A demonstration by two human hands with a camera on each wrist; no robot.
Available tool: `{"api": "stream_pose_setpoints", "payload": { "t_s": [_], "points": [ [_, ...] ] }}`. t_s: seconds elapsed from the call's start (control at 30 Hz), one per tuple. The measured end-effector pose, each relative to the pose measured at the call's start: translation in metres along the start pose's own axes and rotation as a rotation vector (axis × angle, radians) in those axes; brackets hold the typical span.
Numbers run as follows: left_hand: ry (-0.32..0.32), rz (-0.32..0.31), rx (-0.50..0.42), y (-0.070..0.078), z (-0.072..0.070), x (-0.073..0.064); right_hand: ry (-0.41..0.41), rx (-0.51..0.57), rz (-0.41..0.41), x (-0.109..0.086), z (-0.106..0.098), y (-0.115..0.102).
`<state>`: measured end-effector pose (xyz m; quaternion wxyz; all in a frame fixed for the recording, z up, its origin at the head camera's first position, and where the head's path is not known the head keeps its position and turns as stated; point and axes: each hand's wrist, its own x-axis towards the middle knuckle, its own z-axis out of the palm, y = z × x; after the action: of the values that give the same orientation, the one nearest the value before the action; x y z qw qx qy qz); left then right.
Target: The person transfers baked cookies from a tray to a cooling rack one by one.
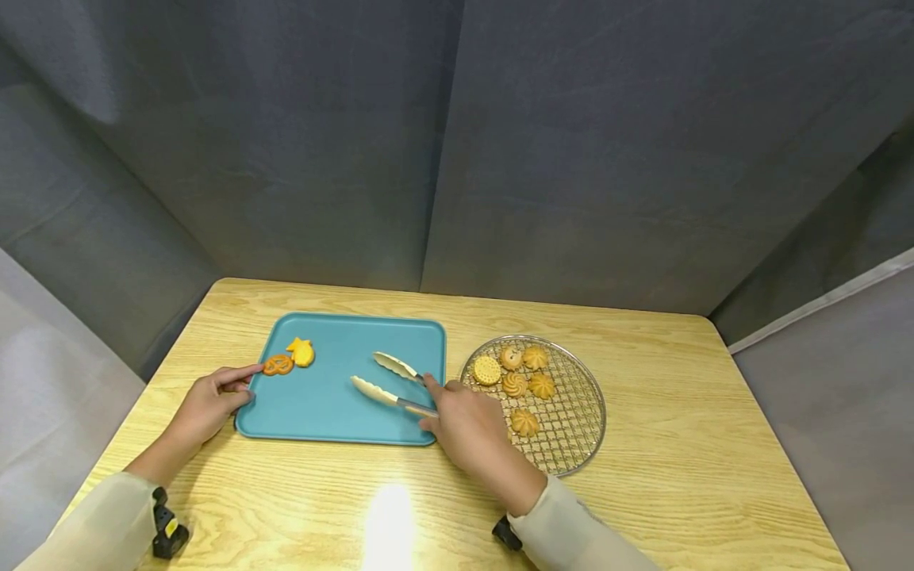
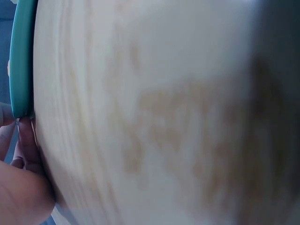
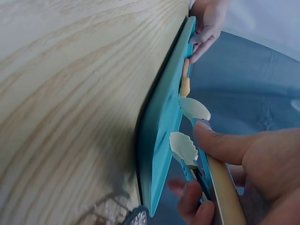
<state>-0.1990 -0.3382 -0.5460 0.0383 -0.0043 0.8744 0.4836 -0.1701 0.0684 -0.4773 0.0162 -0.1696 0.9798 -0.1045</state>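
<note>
My left hand (image 1: 207,406) grips the left edge of a blue-green rectangular tray (image 1: 321,412), its forefinger reaching to a brown pretzel (image 1: 278,364). Beside the pretzel lies a yellow fish-shaped cracker (image 1: 303,354). In the left wrist view, fingers (image 2: 28,143) close on the tray's corner. My right hand (image 1: 467,424) holds metal tongs (image 1: 414,407) with pale scalloped tips. The tongs' arms are spread over the right half of the tray, nothing between the tips. In the right wrist view, the thumb (image 3: 225,143) lies along one arm of the tongs (image 3: 225,192).
A round wire rack (image 1: 581,396) sits right of the tray, bearing several cookies, among them a round dotted cracker (image 1: 487,370) and a swirl cookie (image 1: 514,385). My right hand and forearm cover its left part. Grey curtains (image 1: 571,159) stand behind the wooden table (image 1: 678,444).
</note>
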Motion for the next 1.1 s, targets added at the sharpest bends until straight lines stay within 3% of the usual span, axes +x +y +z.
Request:
{"api": "stream_pose_setpoints", "payload": {
  "t_s": [0.5, 0.8, 1.1],
  "points": [
    [0.003, 0.001, 0.023, 0.000, 0.001, 0.000, -0.062, -0.072, -0.019, 0.020, 0.008, -0.026],
    [-0.003, -0.005, 0.025, -0.002, 0.001, 0.003, -0.107, -0.101, 0.011, 0.035, 0.011, -0.045],
    [-0.001, 0.001, 0.016, 0.000, 0.000, 0.001, -0.114, -0.068, 0.001, 0.048, 0.014, -0.062]
  ]
}}
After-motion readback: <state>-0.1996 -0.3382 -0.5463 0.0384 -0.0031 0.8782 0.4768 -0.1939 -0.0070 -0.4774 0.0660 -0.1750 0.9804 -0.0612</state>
